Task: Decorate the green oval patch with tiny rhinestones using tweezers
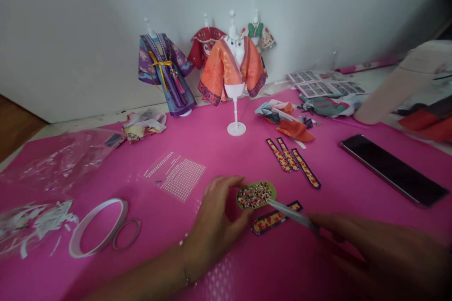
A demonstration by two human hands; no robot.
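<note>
My left hand point(215, 223) grips the near-left side of a small green oval tray point(273, 190) between thumb and fingers. Many tiny multicoloured beads point(254, 195) fill the tray. In my right hand point(367, 240) is a pair of silver tweezers point(293, 213), closed around with the fingers; the tips reach the tray's right edge by the beads. Whether a bead is between the tips, I cannot tell. A patterned yellow and red strip with a dark border point(270, 222) lies under the tweezers, just below the tray. Several similar strips point(306, 168) lie farther back.
Miniature robes hang on white stands, an orange one point(219, 68) in front and a purple one point(165, 70) at left. A sheet of stick-on pearls point(183, 178), a white tape roll point(79, 240), fabric scraps point(294, 129), a phone point(393, 169) and a pale bottle point(391, 84) lie around.
</note>
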